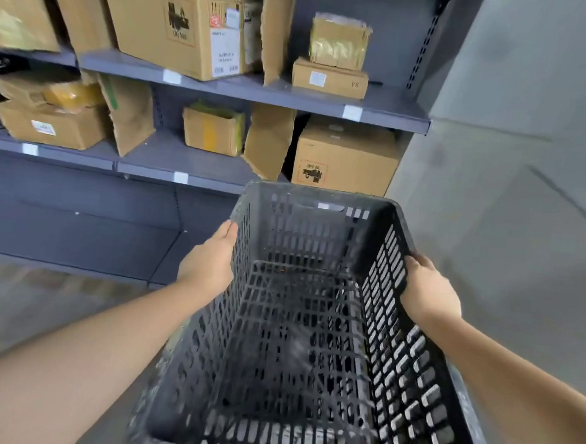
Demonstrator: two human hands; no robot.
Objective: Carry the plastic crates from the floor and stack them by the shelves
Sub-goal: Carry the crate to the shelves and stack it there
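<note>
Grey metal shelves (258,92) fill the upper left of the frame, and they carry many brown cardboard boxes (180,22), some upright, some leaning and torn. One closed box (343,156) on the lower shelf stands just behind the far rim of the crate. A plain grey wall (513,132) takes the right side, and a grey floor (22,308) shows at the lower left. The black plastic crate (295,325) is in the lower centre, empty, its walls and bottom a grid of small slots. The left hand (210,261) is closed over its left rim and the right hand (428,288) grips the right rim.
</note>
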